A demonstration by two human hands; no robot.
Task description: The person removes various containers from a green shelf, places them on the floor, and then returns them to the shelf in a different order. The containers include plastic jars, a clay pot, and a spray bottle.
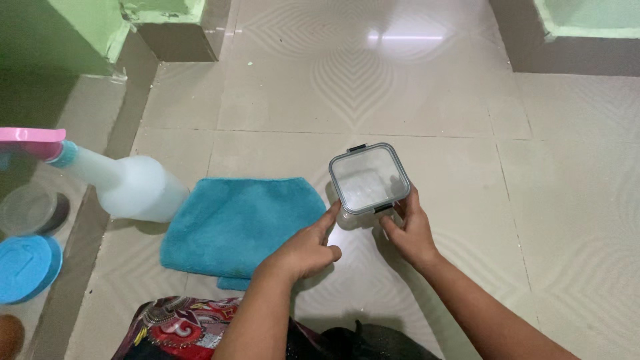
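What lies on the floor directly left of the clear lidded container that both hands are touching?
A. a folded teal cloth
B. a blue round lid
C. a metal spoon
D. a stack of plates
A: a folded teal cloth lies flat on the tiles beside the clear container, which the left hand and right hand touch.

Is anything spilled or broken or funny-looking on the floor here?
Nothing is spilled or broken. The white plastic spray bottle lies tipped on its side beside the folded teal cloth, not upright. Both hands, left and right, touch the clear square container with a grey lid, which looks intact.
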